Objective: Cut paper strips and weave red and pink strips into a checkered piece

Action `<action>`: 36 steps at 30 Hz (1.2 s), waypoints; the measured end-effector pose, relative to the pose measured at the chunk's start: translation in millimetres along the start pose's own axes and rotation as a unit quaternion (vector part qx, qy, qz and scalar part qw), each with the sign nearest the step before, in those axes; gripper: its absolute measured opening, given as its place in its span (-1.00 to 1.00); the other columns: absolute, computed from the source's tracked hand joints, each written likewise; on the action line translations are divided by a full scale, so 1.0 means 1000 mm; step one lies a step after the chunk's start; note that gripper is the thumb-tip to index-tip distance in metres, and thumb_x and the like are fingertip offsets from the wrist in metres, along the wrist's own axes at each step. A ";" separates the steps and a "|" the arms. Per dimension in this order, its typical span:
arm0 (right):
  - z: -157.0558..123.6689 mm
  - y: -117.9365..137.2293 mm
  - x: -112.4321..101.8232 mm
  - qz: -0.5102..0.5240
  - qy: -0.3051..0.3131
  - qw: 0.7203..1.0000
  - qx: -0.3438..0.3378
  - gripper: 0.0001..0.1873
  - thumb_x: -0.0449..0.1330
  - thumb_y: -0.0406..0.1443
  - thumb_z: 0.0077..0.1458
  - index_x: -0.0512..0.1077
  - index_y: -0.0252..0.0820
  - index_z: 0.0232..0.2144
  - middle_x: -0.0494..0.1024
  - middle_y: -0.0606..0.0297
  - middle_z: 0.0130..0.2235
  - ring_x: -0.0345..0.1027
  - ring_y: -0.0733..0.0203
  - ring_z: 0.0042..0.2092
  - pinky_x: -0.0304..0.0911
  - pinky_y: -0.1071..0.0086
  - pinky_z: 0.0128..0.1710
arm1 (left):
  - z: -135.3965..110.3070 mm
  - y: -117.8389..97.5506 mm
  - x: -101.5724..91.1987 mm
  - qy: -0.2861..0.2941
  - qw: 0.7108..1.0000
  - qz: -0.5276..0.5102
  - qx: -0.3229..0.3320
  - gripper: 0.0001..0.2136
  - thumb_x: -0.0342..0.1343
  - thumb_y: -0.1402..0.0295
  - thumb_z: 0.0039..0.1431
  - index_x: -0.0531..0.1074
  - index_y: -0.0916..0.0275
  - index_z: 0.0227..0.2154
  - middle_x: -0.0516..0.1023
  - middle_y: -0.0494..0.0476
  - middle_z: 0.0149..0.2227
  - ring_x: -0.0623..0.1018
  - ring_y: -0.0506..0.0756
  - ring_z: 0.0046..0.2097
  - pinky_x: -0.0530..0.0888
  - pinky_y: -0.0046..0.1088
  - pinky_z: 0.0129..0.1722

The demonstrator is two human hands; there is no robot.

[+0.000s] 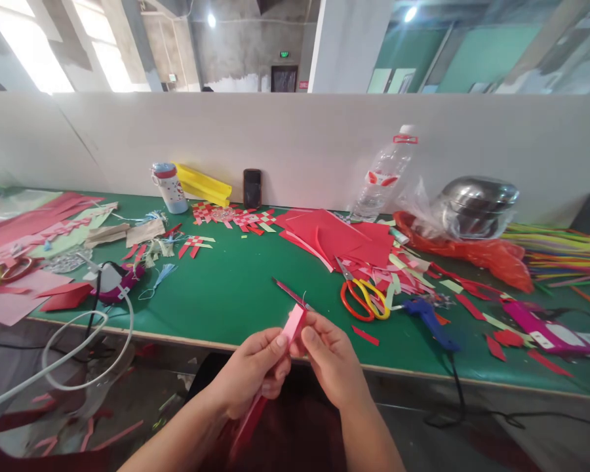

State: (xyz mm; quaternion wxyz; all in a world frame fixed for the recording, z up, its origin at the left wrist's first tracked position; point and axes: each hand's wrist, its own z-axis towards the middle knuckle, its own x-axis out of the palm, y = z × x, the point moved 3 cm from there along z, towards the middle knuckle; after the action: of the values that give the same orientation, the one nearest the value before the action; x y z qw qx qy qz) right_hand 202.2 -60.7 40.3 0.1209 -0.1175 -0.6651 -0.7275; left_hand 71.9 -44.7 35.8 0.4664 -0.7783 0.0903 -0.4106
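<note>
Both my hands meet at the near edge of the green table (226,295), pinching a pink paper strip (294,322). My left hand (253,370) is closed, thumb on the strip's lower part, and a long red-pink tail hangs down below it. My right hand (329,357) is closed on the strip's upper end. A thin dark red strip (288,292) lies on the table just beyond my fingers. Orange and yellow scissors (361,298) lie to the right of my hands.
A blue glue gun (430,318) with its cable, red paper sheets (339,239), woven red-white pieces (236,216), a plastic bottle (383,174), a steel bowl (476,206), a phone (252,188), a small cup (170,187) and a white cable (78,347) crowd the table.
</note>
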 end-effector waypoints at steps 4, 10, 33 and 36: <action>-0.001 -0.010 -0.005 0.017 -0.010 0.999 0.027 -0.76 0.26 -0.14 0.10 0.49 -0.20 -0.32 0.38 0.37 -0.53 0.23 0.34 -0.47 0.23 0.41 -0.41 | 0.003 0.000 0.000 0.027 0.999 -0.018 -0.023 -0.67 0.11 0.06 0.20 0.34 0.28 -0.35 0.22 -0.14 -0.65 0.01 -0.18 -0.71 -0.03 -0.62 -0.71; 0.031 0.007 -0.016 -0.043 0.007 0.999 0.003 -0.71 0.28 -0.14 0.08 0.53 -0.19 -0.20 0.44 0.36 -0.51 0.26 0.32 -0.46 0.22 0.40 -0.42 | 0.028 -0.025 -0.004 0.021 0.997 0.079 0.013 -0.62 0.10 0.00 0.17 0.35 0.28 -0.38 0.21 -0.15 -0.67 0.06 -0.17 -0.70 -0.01 -0.62 -0.70; 0.155 0.007 -0.071 -0.251 -0.043 0.967 0.013 -0.65 0.19 -0.03 0.12 0.56 -0.17 -0.35 0.41 0.37 -0.53 0.27 0.28 -0.44 0.23 0.37 -0.38 | 0.151 -0.061 -0.059 0.011 0.982 0.190 -0.014 -0.51 0.09 -0.09 0.13 0.44 0.34 -0.26 0.51 0.05 -0.52 0.46 -0.07 -0.61 0.36 -0.60 -0.59; 0.156 0.003 -0.071 -0.178 -0.033 0.983 0.036 -0.68 0.22 -0.05 0.11 0.53 -0.18 -0.37 0.39 0.38 -0.52 0.25 0.30 -0.45 0.19 0.38 -0.42 | 0.149 -0.060 -0.061 -0.006 0.981 0.195 -0.008 -0.52 0.08 -0.06 0.15 0.46 0.35 -0.26 0.53 0.07 -0.52 0.47 -0.08 -0.62 0.34 -0.63 -0.61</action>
State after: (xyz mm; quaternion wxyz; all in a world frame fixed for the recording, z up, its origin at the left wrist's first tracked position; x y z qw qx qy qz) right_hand 271.5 95.8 33.0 -0.0279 -0.0166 -0.7045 -0.7089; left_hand 126.2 117.4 16.0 0.5316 -0.7518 0.2407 -0.3068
